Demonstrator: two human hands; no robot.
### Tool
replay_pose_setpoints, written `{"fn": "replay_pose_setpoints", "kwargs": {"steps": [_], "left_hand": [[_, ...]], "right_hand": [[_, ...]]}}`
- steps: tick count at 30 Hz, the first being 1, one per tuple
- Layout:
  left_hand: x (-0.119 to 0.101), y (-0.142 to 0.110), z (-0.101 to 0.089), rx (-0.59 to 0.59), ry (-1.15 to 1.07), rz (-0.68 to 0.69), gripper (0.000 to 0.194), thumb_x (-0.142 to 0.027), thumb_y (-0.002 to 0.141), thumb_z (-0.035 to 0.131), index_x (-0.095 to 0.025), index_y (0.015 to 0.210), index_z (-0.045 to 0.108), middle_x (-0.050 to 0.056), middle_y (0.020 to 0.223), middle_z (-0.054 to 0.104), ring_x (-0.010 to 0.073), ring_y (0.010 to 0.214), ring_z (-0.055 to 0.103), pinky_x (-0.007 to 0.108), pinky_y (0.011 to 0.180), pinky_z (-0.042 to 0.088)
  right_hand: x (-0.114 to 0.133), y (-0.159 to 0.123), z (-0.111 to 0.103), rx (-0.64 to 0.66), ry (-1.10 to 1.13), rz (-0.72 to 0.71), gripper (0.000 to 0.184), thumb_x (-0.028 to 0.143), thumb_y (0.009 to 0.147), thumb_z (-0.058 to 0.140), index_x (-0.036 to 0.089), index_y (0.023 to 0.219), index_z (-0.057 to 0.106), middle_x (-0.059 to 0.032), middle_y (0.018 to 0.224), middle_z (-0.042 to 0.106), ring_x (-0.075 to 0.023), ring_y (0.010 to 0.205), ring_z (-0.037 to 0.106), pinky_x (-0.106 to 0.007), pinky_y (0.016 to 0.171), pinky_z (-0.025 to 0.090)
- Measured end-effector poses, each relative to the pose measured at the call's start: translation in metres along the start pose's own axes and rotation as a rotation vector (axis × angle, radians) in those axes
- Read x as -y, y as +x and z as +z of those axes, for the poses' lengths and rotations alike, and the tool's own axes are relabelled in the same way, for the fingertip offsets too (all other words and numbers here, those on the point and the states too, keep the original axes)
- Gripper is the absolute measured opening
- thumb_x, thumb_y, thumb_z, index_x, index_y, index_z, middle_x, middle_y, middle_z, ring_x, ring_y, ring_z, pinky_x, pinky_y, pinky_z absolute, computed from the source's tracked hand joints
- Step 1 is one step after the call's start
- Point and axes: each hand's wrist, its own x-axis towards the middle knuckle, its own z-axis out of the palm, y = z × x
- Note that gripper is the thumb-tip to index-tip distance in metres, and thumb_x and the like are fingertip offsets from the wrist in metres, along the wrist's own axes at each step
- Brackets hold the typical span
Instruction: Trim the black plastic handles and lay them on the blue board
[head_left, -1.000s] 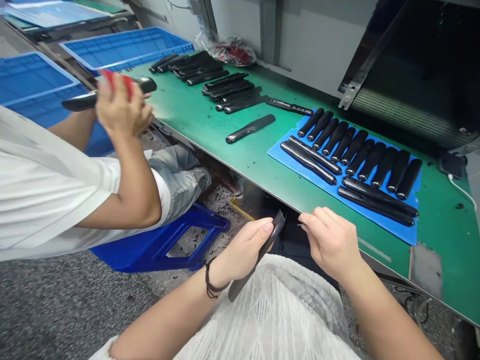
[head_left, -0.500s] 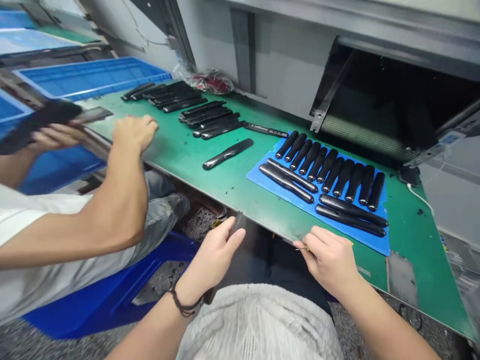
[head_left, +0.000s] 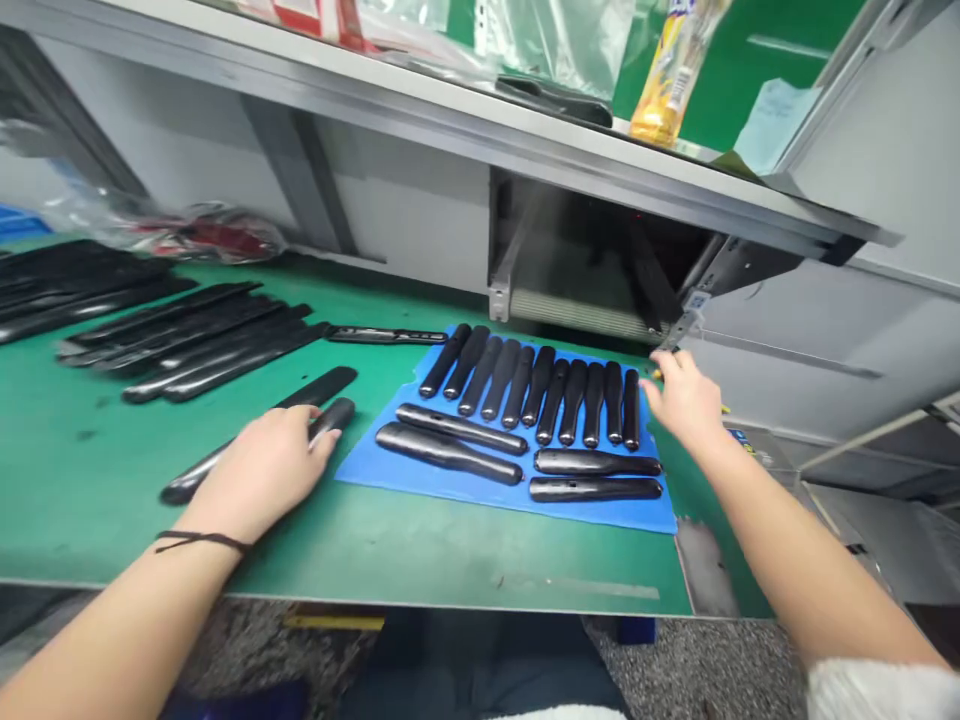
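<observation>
Left hand (head_left: 259, 465) half-covering black piece (head_left: 334, 420), shelf (head_left: 375, 82) cropped

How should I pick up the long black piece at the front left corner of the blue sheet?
I'd take the black piece around its middle, coming from the front. It lies flat and sideways, with bare blue sheet along its front side, while another black piece lies close behind it.
</observation>
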Motion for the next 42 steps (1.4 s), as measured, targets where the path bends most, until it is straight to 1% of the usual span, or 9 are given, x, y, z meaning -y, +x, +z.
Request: {"fn": "replay_pose_setpoints", "kwargs": {"steps": [7,14,19,22,25,27,30,36,42], "left_hand": [[0.0,0.021,0.0,-0.225,0.078,0.05,0.037,-0.054,0.095,0.043,-0.021,0.083,0.058,0.004,0.079,0.048,0.0327,0.092,0.065,0.04,0.069,0.044],[-0.077,-0.037,-0.063,-0.287,-0.254,0.16,0.032,-0.044,0.098,0.055,-0.021,0.119,0.063,0.012,0.113,0.063,0.0355,0.11,0.061,0.054,0.1,0.051],[-0.172,-0.091,-0.084,0.109,-0.937,0.253,0.035,-0.047,0.101,0.056,-0.022,0.124,0.068,0.014,0.122,0.069,0.0305,0.113,0.064,0.045,0.101,0.051],[-0.219,-0.118,-0.075,0.582,-1.659,0.269,0.05,-0.061,0.103,0.048,-0.023,0.133,0.06,0.013,0.111,0.07,0.0227,0.088,0.07,0.037,0.081,0.058],[-0.232,-0.143,-0.063,0.835,-2.141,0.149,0.048,-0.065,0.104,0.042,-0.025,0.126,0.054,0.001,0.088,0.061,0.0062,0.043,0.047,0.021,0.044,0.042],[-0.226,-0.16,-0.06,0.694,-2.217,0.001,0.044,-0.065,0.104,0.042,-0.024,0.117,0.054,-0.003,0.082,0.055,0.0016,0.037,0.034,0.016,0.037,0.031],[-0.209,-0.187,-0.062,0.503,-2.109,-0.166,0.044,-0.064,0.105,0.041,-0.024,0.119,0.053,-0.005,0.076,0.052,0.0026,0.036,0.035,0.015,0.034,0.028],[-0.173,-0.233,-0.083,0.403,-2.103,-0.339,0.047,-0.064,0.104,0.041,-0.023,0.123,0.053,-0.003,0.077,0.057,0.0028,0.033,0.033,0.016,0.032,0.028],[-0.124,-0.239,-0.104,-0.057,-2.12,-0.523,0.049,-0.058,0.105,0.04,-0.024,0.138,0.053,-0.001,0.074,0.049,0.0105,0.049,0.044,0.018,0.038,0.037]], "right_hand": [[-0.046,0.08,0.034,-0.172,0.079,0.053,0.037,0.036,0.102,0.057,0.005,0.097,0.077,-0.0045,0.092,0.066,-0.0058,0.068,0.059,-0.022,0.058,0.033],[-0.002,0.065,-0.056,-0.266,0.216,-0.001,0.029,0.032,0.099,0.057,0.012,0.099,0.078,-0.01,0.097,0.074,-0.0164,0.095,0.068,-0.029,0.079,0.046],[0.088,0.009,-0.122,-0.163,0.533,0.177,0.017,0.036,0.092,0.071,0.02,0.087,0.075,0.0019,0.068,0.065,-0.0109,0.06,0.057,-0.025,0.056,0.045],[0.146,-0.028,-0.126,0.093,0.898,0.239,0.021,0.039,0.091,0.073,0.02,0.084,0.072,0.0015,0.07,0.068,-0.013,0.061,0.061,-0.025,0.055,0.05],[0.19,-0.067,-0.111,0.001,0.991,0.301,0.021,0.041,0.091,0.075,0.021,0.096,0.07,0.0015,0.076,0.066,-0.0125,0.063,0.061,-0.025,0.055,0.051],[0.212,-0.092,-0.099,-0.118,0.982,0.204,0.026,0.04,0.09,0.077,0.023,0.108,0.068,0.0023,0.078,0.062,-0.0116,0.063,0.057,-0.025,0.055,0.049],[0.241,-0.119,-0.087,0.033,1.085,-0.14,0.018,0.036,0.092,0.076,0.023,0.104,0.074,0.0019,0.073,0.059,-0.0122,0.062,0.057,-0.026,0.057,0.049],[0.285,-0.136,-0.086,-0.05,1.316,0.245,0.015,0.033,0.098,0.066,0.024,0.093,0.077,-0.0022,0.076,0.069,-0.0148,0.058,0.062,-0.029,0.054,0.05],[0.325,-0.154,-0.061,0.123,1.148,-0.184,0.026,0.031,0.098,0.068,0.023,0.122,0.073,-0.0004,0.073,0.066,-0.0136,0.059,0.058,-0.028,0.059,0.05]]}}
